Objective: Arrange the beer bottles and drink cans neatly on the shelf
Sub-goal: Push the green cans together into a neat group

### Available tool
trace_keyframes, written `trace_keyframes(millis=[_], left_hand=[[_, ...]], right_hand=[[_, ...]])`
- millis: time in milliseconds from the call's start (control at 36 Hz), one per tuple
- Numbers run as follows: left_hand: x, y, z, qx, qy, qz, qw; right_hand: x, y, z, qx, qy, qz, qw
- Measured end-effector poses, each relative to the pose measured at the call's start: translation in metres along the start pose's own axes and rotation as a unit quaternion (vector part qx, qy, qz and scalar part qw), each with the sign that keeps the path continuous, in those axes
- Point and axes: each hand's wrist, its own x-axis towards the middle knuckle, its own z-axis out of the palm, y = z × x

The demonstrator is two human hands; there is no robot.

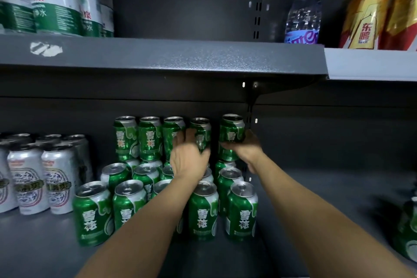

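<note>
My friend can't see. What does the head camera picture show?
Two bare hands reach into a dark shelf of stacked green beer cans: the left hand touches one top-row can, the right hand grips another. White cans stand at left.

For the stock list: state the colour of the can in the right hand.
Green can, white characters; head view.

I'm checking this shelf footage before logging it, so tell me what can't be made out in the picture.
Head view only:
- Left hand covers the fourth top-row can; its grip is unclear.
- Right hand's fingers are hidden behind the end can.
- Forearms hide several lower green cans.
- White cans are cut by the left edge.
- The green object at the right edge is blurred and cut off.
</note>
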Motion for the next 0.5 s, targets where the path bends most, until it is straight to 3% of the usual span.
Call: trace_keyframes(millis=[278, 500], left_hand=[[0.014, -0.016, 0.020, -0.076, -0.008, -0.048, 0.996], [0.018, -0.018, 0.024, -0.066, -0.020, -0.059, 0.996]], right_hand=[[0.011, 0.009, 0.014, -0.088, 0.009, -0.004, 0.996], [0.019, 0.009, 0.019, -0.154, -0.016, 0.021, 0.988]])
